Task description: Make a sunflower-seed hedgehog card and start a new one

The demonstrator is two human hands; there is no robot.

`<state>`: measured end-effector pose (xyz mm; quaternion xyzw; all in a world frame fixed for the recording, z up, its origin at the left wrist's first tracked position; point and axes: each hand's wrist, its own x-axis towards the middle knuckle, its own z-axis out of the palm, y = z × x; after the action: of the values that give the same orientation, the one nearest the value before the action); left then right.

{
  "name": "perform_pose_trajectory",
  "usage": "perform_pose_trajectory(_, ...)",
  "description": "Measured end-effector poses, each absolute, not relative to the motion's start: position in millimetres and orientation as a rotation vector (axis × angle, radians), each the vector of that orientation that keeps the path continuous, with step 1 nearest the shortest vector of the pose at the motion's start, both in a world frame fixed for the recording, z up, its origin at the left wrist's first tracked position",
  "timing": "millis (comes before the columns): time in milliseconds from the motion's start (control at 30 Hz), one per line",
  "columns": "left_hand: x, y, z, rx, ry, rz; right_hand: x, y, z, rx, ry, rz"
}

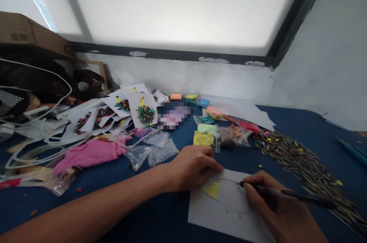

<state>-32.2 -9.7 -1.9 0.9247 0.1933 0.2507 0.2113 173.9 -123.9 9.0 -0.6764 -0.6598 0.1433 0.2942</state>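
Note:
A white sheet of paper (210, 216) lies in front of me. On it is a drawn animal outline with short spikes along its top edge, stubby legs below, and a yellow clay patch (212, 190) at its left end. My right hand (272, 201) is closed round a black pen (295, 195), its tip at the upper right of the outline. Across the sheet's upper left corner rests my left hand (195, 168), fingers curled and pressing the paper down. The undersides of those fingers are hidden.
Sunflower seeds (298, 155) spread along the right. Bagged clay, such as a yellow pack (203, 139), sits beyond the paper. At left are finished seed-and-clay cards (143, 109), pink clay (91, 153), plastic bags (160, 151) and white cables (31, 151). A wall and window stand behind.

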Motion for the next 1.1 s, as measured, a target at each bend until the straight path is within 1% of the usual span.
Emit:
perform_pose_trajectory(167, -32.5, -10.0, -2.2, 2.571, 0.529, 0.718, 163.9, -126.9, 12.4, -1.819, -1.627, 0.303)
perform_pose_trajectory(367, -32.0, -9.0, -3.1, 2.573, 0.524, 0.716, 177.1, -123.0, 9.5, -1.77, -1.795, 0.403)
perform_pose_trajectory(533, -32.3, -8.8, -1.0, 2.588, 0.535, 0.695, 182.2, -123.7, 8.5, -1.826, -1.772, 0.311)
perform_pose_trajectory(900, -32.2, -10.2, -3.4, 2.58, 0.543, 0.697, 181.1, -122.2, 6.4, -1.851, -1.79, 0.366)
perform_pose_trajectory(1100, -32.0, -9.5, -1.8, 2.583, 0.53, 0.703, 179.6, -122.5, 7.8, -1.876, -1.802, 0.314)
